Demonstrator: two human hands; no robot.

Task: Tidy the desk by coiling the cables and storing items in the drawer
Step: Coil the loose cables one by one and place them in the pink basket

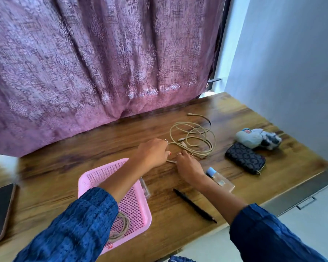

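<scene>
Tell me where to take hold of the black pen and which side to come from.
Pinch the black pen at mid-barrel, from above. It lies flat on the wooden desk, diagonal, with bare wood along both long sides; its ends are narrower.

Bright, soft daylight coming through the curtain [102, 63] and the gap at its right edge; sheen on the bench [225, 110] at its far right corner, shadows faint. Wide-angle warp bends the bench edges and stretches the sleeves [74, 224]. Slight motion blur overall, worst at left border.
</scene>
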